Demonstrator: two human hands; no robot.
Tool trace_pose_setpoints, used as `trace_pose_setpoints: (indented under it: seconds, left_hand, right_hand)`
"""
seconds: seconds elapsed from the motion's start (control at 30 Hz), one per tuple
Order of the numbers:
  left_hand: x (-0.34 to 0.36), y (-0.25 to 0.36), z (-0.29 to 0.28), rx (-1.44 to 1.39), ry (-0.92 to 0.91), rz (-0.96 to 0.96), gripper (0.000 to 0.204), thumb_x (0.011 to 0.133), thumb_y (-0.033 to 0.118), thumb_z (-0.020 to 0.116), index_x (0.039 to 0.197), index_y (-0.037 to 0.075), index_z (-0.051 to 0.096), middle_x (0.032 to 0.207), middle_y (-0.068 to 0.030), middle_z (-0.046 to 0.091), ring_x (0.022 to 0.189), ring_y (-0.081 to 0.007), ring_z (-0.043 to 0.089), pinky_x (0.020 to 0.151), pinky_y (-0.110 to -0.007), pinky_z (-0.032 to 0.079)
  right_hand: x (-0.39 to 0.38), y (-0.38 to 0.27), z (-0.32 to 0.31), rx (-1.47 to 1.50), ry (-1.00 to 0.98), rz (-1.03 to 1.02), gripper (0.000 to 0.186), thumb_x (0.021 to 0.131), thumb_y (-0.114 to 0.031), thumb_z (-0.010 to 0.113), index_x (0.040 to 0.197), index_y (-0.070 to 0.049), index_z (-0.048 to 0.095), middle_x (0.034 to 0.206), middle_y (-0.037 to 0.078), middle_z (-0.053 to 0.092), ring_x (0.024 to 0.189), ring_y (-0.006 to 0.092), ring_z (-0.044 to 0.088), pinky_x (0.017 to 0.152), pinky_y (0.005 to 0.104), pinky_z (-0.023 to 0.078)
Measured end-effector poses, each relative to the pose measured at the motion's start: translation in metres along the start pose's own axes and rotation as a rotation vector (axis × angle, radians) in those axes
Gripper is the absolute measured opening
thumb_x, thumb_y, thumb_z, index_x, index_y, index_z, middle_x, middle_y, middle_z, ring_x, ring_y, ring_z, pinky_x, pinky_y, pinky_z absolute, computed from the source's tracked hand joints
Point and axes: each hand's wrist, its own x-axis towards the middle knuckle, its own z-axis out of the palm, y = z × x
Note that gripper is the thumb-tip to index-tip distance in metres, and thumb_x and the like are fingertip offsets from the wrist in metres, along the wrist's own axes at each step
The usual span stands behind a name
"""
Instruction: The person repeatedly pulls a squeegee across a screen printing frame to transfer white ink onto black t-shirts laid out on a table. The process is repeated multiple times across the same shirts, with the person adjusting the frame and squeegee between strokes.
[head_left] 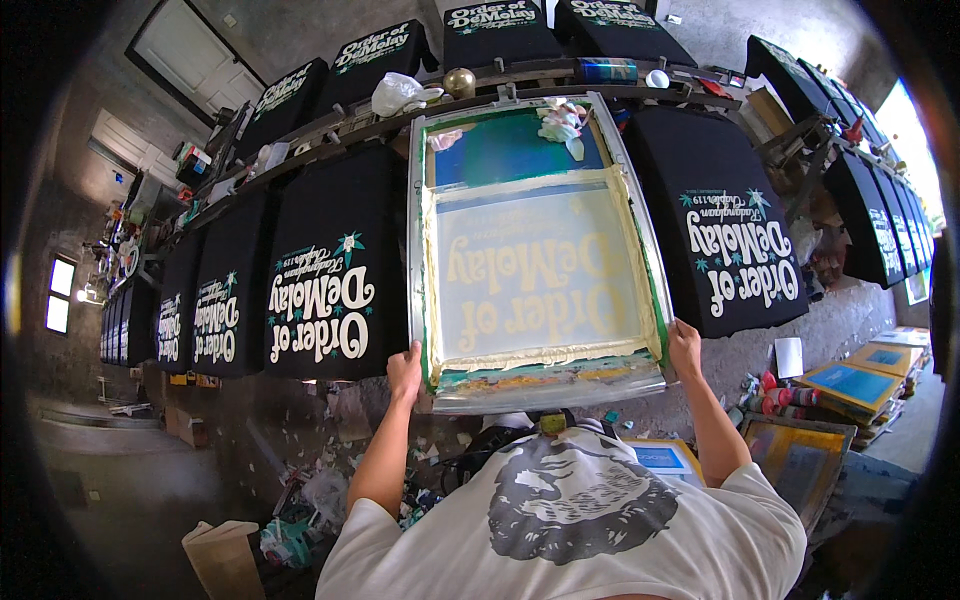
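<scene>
Left grip (404, 373): clamped on the near left corner of the screen (540, 220).
Right grip (685, 348): clamped on the screen's near right edge; both hands are held well apart.
Screen place: held between the left shirt (325, 215) and the right shirt (690, 150); what lies under it is hidden, and whether it is supported from below cannot be told.
Screen face: pale, marked with yellow lettering seen upside down, and bordered by cream tape (545, 355).
Screen far end: a crumpled rag (563, 122) is laid near the right corner.
Shirts: black, printed in white and teal.
Behind screen: a white bag (400, 93), a gold ball (460, 83), a blue can (606, 70) and a white cup (657, 78) are set out.
</scene>
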Motion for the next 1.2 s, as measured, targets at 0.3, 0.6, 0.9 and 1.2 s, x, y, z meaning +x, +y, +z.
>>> trace_pose_setpoints:
  seconds: [0.3,0.6,0.9,1.2]
  left_hand:
    - [-0.013,0.016,-0.021,0.144,0.047,0.232,0.054,0.104,0.045,0.055,0.111,-0.007,0.071,0.114,-0.0327,0.068,0.109,-0.0461,0.066,0.095,-0.047,0.051]
    - [-0.121,0.051,-0.049,0.178,-0.149,1.074,0.043,0.074,0.001,0.067,0.117,-0.002,0.065,0.119,-0.0168,0.064,0.116,-0.0375,0.061,0.105,-0.050,0.046]
    - [-0.079,0.055,-0.003,0.250,0.093,1.092,0.032,0.070,-0.002,0.074,0.102,0.002,0.071,0.097,-0.0078,0.067,0.090,-0.0305,0.065,0.081,-0.044,0.051]
    - [0.092,0.147,0.036,0.234,0.261,1.130,0.023,0.068,-0.003,0.071,0.090,0.005,0.073,0.086,-0.0077,0.069,0.077,-0.0299,0.068,0.069,-0.043,0.055]
  right_hand:
    - [0.006,-0.049,-0.023,-0.425,-0.032,-0.230,0.028,0.094,-0.018,0.060,0.115,-0.001,0.069,0.111,0.026,0.068,0.107,0.0454,0.065,0.093,0.0474,0.052]
    - [-0.099,-0.100,-0.034,-0.638,-0.357,-0.829,0.056,0.066,-0.007,0.079,0.120,0.000,0.065,0.121,0.018,0.064,0.115,0.0389,0.062,0.103,0.0473,0.050]
    - [-0.051,-0.081,0.022,-0.550,-0.055,-0.955,0.048,0.061,-0.002,0.071,0.109,-0.001,0.068,0.105,0.013,0.072,0.100,0.0331,0.070,0.089,0.0432,0.057]
    - [0.129,-0.126,0.082,-0.577,-0.032,-0.945,0.037,0.059,0.000,0.073,0.096,-0.005,0.069,0.097,0.011,0.073,0.092,0.0318,0.072,0.079,0.0402,0.060]
